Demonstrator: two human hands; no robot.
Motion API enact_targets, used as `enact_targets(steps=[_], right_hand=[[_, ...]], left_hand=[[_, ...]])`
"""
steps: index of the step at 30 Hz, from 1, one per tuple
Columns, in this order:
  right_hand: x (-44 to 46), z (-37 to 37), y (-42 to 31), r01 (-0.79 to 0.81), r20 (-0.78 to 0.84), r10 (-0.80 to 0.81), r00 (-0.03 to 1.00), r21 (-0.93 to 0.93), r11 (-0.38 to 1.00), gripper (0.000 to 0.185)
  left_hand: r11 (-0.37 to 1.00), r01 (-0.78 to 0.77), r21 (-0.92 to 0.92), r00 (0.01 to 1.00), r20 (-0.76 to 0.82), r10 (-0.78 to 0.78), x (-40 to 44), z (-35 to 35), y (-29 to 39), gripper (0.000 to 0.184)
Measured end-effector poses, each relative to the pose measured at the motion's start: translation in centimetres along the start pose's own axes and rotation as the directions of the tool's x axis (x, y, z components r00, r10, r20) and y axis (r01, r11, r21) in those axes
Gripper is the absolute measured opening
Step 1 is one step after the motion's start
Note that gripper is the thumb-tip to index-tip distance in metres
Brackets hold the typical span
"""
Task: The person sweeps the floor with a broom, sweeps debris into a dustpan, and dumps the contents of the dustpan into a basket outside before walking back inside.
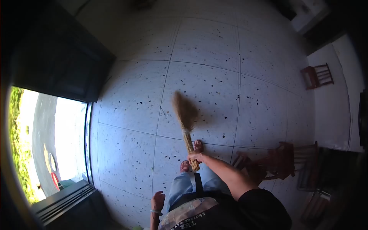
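My right hand (196, 156) is wrapped round the handle of a short straw broom (188, 140) near its end. The broom's brown bristle head (184, 109) points away from me over the speckled floor and looks blurred. Whether the bristles touch the floor I cannot tell. Low by my left side hangs my left hand (158, 201), a band at its wrist, fingers curled in, with nothing visible in them. My feet, in sandals (184, 166), stand on the tiles on either side of the broom handle.
Pale floor tiles (126, 145) carry many dark specks. At left, a dark door (61, 57) stands beside a bright doorway (69, 122). Reddish wooden chairs (281, 161) are to my right, and a small red chair (318, 76) stands by the far right wall.
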State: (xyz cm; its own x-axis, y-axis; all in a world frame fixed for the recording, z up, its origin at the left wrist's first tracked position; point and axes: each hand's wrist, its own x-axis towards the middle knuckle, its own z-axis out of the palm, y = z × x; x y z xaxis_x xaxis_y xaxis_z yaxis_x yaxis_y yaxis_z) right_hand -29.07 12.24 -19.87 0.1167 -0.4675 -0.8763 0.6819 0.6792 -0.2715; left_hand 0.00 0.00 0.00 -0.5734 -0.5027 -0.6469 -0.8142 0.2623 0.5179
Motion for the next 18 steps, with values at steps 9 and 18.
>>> enact_targets(steps=[9, 18], right_hand=[[-7.7, -0.9, -6.0, -0.044, 0.254, 0.009, 0.967, 0.135, 0.99, 0.013], [-20.1, -12.8, -12.5, 0.172, -0.243, -0.132, 0.961, 0.151, 0.973, 0.012]], left_hand=[[0.97, 0.102, -0.219, 0.992, -0.053, -0.116, 0.4, 1.4, 4.2, 0.029], [0.893, 0.249, -0.376, 0.948, -0.096, -0.305, -1.0, 2.8, 4.0, 0.029]])
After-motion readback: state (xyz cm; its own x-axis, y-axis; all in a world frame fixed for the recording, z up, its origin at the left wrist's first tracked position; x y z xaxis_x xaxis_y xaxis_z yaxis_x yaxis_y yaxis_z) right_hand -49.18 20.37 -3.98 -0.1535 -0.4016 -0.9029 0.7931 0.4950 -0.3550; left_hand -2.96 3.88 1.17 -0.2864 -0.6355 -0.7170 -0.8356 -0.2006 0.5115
